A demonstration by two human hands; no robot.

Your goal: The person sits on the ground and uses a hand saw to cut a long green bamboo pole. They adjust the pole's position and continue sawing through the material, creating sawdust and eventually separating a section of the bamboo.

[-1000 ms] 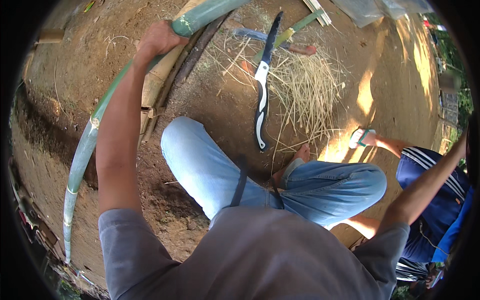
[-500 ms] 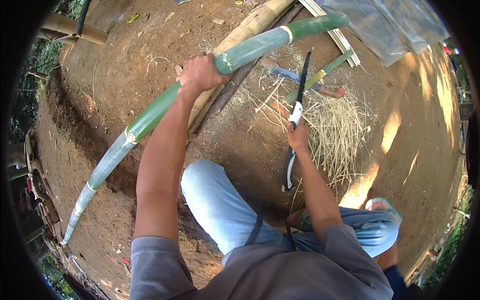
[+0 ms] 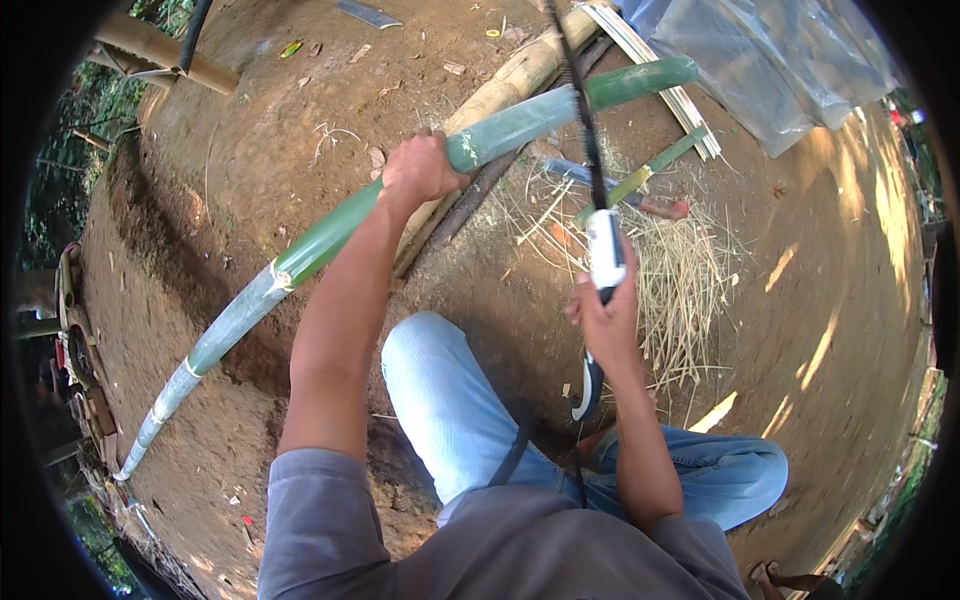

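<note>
A long green bamboo pole (image 3: pixel 325 245) slants from the lower left up to the upper right. My left hand (image 3: pixel 422 172) is wrapped around its upper middle part. In my right hand (image 3: pixel 608 315) is a hand saw (image 3: pixel 606 250) with a white and black handle. Its dark toothed blade points away from me and crosses in view over the pole near a node; whether it touches the pole I cannot tell. Beyond that hand, a large knife (image 3: pixel 665 208) with a wooden handle lies on the ground, partly under a split green bamboo piece (image 3: pixel 655 165).
A thick dry bamboo log (image 3: pixel 520 75) lies beneath the pole. Thin bamboo shavings (image 3: pixel 685 290) are heaped right of my right hand. Pale strips (image 3: pixel 640 50) and clear plastic sheeting (image 3: pixel 770 70) lie at the upper right. Someone's foot (image 3: pixel 768 576) shows at the lower right.
My right hand has lifted the saw, bringing its blade across the pole near the node. My left hand still grips the pole. The sandalled foot beside my right knee is gone from there.
</note>
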